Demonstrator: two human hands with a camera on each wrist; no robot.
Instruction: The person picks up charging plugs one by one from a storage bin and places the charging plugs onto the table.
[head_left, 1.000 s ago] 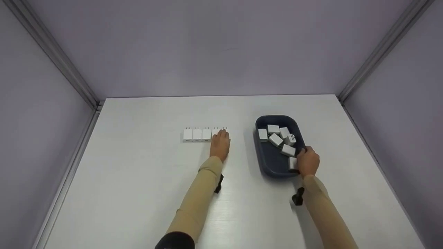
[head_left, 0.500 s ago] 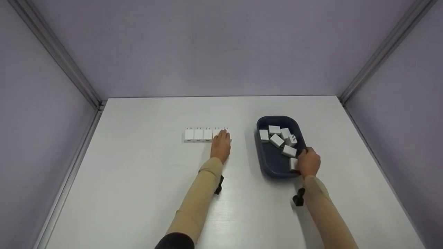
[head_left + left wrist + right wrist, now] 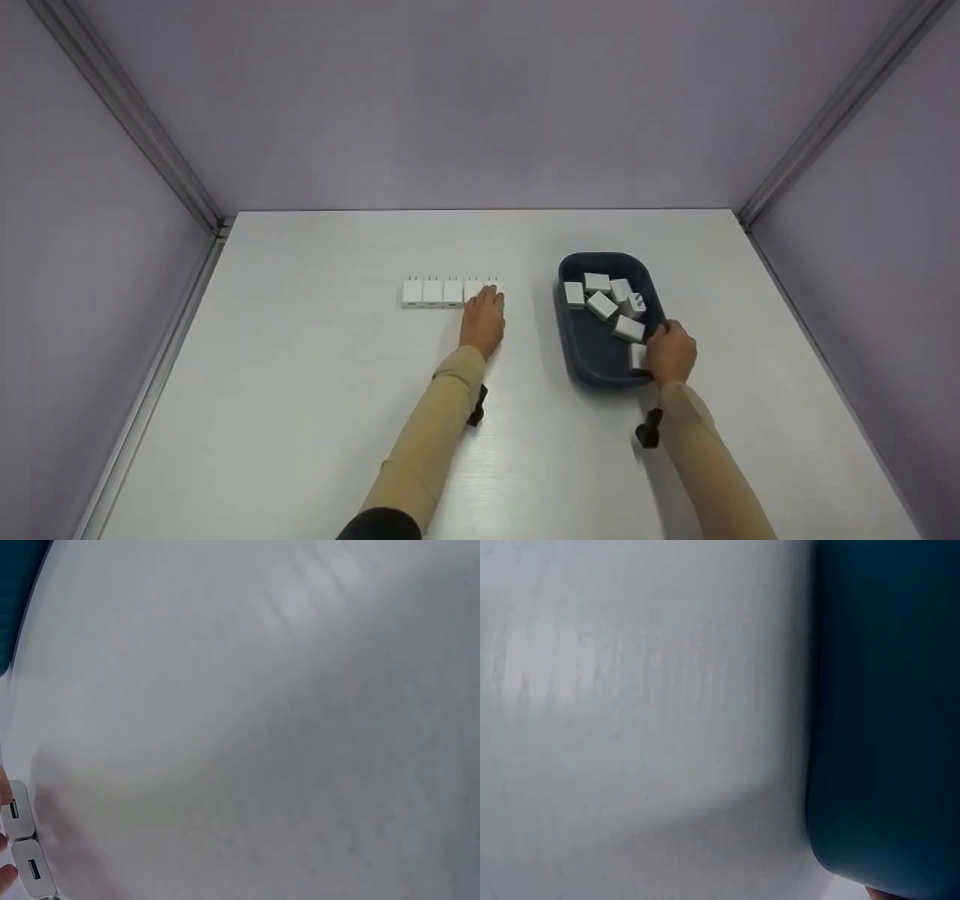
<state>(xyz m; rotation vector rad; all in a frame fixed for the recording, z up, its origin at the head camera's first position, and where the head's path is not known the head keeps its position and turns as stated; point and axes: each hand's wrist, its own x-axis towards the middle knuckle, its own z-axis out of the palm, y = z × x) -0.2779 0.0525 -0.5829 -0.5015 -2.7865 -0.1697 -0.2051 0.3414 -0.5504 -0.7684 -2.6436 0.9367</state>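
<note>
Several white USB wall chargers stand side by side in a row on the white table, their prongs facing the back wall. Over the right end of that row is my left hand, its fingers extended and partly hiding the last two chargers. In the left wrist view, fingertips are right at the front faces of two chargers with USB ports. My right hand grips the right rim of a dark blue tray, which fills the right side of the right wrist view. More chargers lie loosely inside it.
The white table runs to a pale back wall, with side walls at left and right. Black wrist cameras hang beneath both sleeves. Bare tabletop separates the charger row from the tray.
My left hand has drawn back slightly toward me, showing more of the last two chargers. The right hand stays on the tray. The whole view has shifted slightly.
</note>
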